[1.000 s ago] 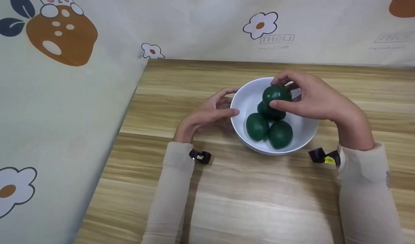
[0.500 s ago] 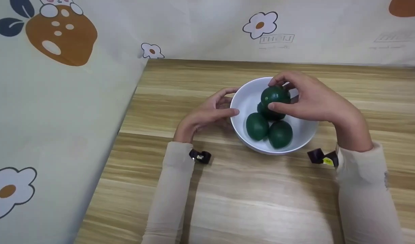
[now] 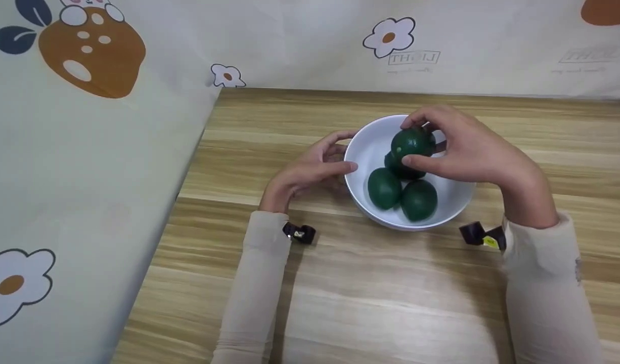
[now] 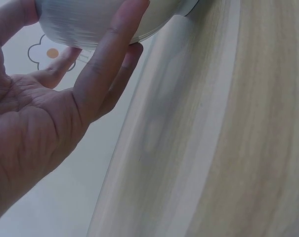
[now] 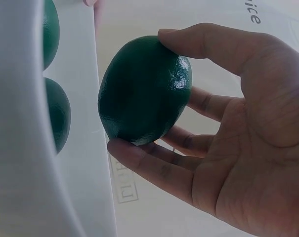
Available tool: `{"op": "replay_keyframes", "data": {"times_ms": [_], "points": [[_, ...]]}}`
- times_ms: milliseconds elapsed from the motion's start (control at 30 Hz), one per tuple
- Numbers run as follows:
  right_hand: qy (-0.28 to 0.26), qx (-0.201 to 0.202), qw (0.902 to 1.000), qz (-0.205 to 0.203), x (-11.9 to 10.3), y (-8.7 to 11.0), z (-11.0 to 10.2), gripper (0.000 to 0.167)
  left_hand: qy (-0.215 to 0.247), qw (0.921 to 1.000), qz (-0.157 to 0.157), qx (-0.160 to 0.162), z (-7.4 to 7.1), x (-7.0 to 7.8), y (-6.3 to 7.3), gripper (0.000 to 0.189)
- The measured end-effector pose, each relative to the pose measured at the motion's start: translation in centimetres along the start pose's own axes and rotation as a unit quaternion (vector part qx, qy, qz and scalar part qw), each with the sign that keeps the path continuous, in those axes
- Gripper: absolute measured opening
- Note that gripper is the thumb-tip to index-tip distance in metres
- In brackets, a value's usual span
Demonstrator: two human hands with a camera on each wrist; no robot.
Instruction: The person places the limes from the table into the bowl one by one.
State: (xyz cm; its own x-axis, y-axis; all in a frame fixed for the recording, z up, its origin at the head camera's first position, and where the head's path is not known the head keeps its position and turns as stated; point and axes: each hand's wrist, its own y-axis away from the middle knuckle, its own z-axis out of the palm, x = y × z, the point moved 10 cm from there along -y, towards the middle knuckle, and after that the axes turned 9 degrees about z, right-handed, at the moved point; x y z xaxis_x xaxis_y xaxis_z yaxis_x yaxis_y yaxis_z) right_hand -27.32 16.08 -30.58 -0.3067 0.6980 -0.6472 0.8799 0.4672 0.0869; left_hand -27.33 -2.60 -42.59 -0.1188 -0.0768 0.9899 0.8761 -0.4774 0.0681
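A white bowl point(image 3: 364, 149) stands on the table, also seen from its underside edge in the left wrist view as a pale bowl point(image 4: 85, 22). My left hand point(image 3: 315, 166) holds its left side, thumb over the rim and fingers against the outer wall. Above the bowl's far right part, my right hand point(image 3: 474, 146) grips a dark green, glossy lime point(image 3: 410, 140) between thumb and fingertips. The right wrist view shows this lime point(image 5: 144, 91) above the rim. Inside the bowl lie a left lime point(image 3: 384, 188), a right lime point(image 3: 419, 200) and one partly hidden under the held lime.
The wood-grain table point(image 3: 391, 298) meets a patterned wall covering point(image 3: 300, 45) at the back and left. A small black wrist camera point(image 3: 300, 233) sits by the left cuff, and another black camera point(image 3: 482, 235) by the right cuff.
My right hand with the lime has shifted slightly left and toward me, then stayed nearly still. The left hand, the bowl and the limes in it have not moved.
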Motion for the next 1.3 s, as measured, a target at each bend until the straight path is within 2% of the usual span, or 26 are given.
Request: {"op": "replay_keyframes", "data": {"times_ms": [333,700,1000,1300], "points": [[0.022,0.014,0.9995,-0.016,-0.3,0.2,-0.2,0.047,0.001,1.0,0.003,-0.002,0.0,-0.1,-0.1,0.069],[0.021,0.018,0.9994,-0.02,-0.5,0.7,-0.5,0.047,0.0,1.0,0.006,-0.003,0.0,-0.1,-0.3,0.068],[-0.013,0.033,0.9993,-0.009,-0.5,1.0,-1.3,0.044,-0.002,1.0,0.005,-0.003,0.0,0.0,-0.1,0.069],[-0.03,0.031,0.999,-0.009,-0.3,0.8,-1.4,0.041,-0.017,0.9998,0.005,-0.005,-0.1,-0.1,-0.1,0.069]]}}
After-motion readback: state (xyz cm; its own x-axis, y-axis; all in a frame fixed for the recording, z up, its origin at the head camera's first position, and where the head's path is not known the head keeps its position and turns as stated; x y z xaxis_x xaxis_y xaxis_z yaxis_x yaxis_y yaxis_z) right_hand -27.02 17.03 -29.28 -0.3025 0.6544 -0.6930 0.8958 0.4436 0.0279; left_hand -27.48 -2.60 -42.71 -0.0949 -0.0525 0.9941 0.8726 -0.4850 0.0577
